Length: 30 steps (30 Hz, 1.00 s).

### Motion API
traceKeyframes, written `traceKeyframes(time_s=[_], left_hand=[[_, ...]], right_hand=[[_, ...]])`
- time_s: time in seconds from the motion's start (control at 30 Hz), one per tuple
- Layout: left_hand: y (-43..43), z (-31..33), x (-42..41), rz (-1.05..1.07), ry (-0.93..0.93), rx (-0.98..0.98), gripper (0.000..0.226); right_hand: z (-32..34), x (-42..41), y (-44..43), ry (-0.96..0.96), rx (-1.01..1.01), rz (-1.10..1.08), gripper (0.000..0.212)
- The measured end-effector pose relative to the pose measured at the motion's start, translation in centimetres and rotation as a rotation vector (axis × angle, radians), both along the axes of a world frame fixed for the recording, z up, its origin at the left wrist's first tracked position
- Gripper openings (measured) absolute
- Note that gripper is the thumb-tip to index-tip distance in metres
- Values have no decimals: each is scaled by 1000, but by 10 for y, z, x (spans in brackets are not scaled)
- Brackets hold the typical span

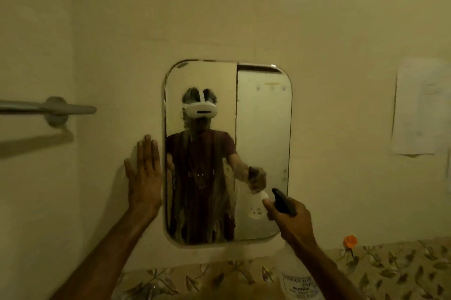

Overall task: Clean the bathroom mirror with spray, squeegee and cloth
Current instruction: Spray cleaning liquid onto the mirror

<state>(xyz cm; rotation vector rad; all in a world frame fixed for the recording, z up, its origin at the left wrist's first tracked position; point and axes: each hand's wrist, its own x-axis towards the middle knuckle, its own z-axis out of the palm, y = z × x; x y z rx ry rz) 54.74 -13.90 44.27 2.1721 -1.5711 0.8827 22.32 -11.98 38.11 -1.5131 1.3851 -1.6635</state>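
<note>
A rounded rectangular mirror (263, 128) hangs on the cream wall. Streaks of foamy liquid run down its lower left part. My left hand (144, 177) lies flat, fingers straight, on the wall just left of the mirror's edge. My right hand (290, 221) grips the neck of a clear spray bottle (296, 275) with a black trigger head, its nozzle pointing at the mirror's lower right area. The bottle's body hangs below my wrist, with a printed label. No squeegee or cloth is in view.
A grey towel bar (48, 108) sticks out from the wall at the left. A paper sheet (419, 109) is stuck to the wall at the right. Leaf-patterned tiles (390, 273) run below, with a small orange object (350, 241) at their top edge.
</note>
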Motion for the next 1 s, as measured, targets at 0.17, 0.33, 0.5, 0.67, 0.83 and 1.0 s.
traceKeyframes(time_s=[0.17,0.33,0.5,0.67,0.83,1.0], left_hand=[[-9,66,2,-146,47,-107,131],[-14,87,0,-179,74,-147,133],[-14,84,2,-214,95,-163,136],[-12,85,-2,-170,94,-152,131],[-13,86,-7,-160,115,-148,121],[-5,81,-8,-177,110,-146,110]], right_hand=[[71,42,3,-69,-132,117,22],[121,70,5,-65,-186,121,33],[136,70,15,39,-285,148,17],[130,62,15,29,-240,87,32],[115,66,20,136,-255,142,21],[106,78,23,9,-217,99,25]])
